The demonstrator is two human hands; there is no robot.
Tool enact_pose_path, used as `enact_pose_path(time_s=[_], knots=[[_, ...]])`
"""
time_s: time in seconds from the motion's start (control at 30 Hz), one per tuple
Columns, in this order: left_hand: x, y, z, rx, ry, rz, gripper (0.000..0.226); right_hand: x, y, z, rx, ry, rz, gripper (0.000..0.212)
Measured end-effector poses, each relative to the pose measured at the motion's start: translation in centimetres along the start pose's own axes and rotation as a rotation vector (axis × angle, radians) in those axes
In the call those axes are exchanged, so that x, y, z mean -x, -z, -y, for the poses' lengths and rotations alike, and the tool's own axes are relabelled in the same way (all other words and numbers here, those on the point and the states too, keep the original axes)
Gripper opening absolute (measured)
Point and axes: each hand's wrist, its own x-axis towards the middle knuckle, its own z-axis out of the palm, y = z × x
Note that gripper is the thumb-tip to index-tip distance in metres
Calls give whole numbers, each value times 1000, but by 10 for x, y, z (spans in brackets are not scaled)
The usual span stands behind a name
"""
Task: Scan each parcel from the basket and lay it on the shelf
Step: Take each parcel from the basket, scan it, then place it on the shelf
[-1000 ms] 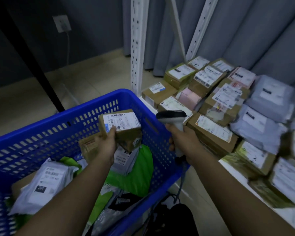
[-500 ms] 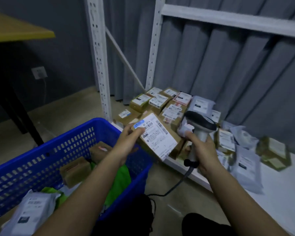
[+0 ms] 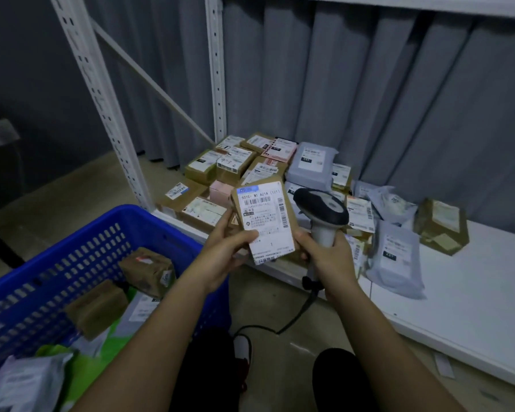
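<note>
One view, head camera. I log the following.

Item: cardboard parcel [image 3: 263, 221], white barcoded label facing up, raised over the gap between basket and shelf. My left hand [image 3: 225, 257] pinches its near left corner, thumb on the label, fingers beneath.

Item: handheld scanner [image 3: 321, 214], dark head above a pale grip, just right of the parcel. My right hand [image 3: 329, 258] is wrapped round the grip, its thumb touching the parcel's lower right corner. Cable trails down to the floor.

Item: blue basket [image 3: 107, 230], lower left, holding two brown boxes, grey mailers and a green bag.

Item: white shelf [image 3: 464, 298], lowest tier, carrying a cluster of labelled boxes [image 3: 220, 168] and grey mailer bags [image 3: 394, 257] toward its left end.
</note>
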Motion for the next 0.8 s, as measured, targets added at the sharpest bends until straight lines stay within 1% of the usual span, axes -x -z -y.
enact_pose_path(time_s=[0.1,0.17,0.23,0.3,0.4,0.5,0.63,0.8], knots=[[-7,1,8,-101,-59,-97,77,-6,6,-6,69,-53,-9,28],[-8,5,16,-189,-76,-124,84,-7,11,-7,50,-100,21,22],[-7,8,19,-237,-82,-140,84,-5,16,-7,70,-132,92,15],[-4,9,21,-259,-88,-156,83,2,20,-5,118,-120,172,12],[-1,9,23,-252,-68,-180,83,15,23,-3,175,-104,237,18],[0,11,23,-244,-55,-211,87,26,24,0,156,-154,299,25],[1,9,22,-238,-86,-242,87,27,26,2,83,-207,279,32],[0,8,23,-243,-90,-245,87,26,31,9,69,-183,228,36]])
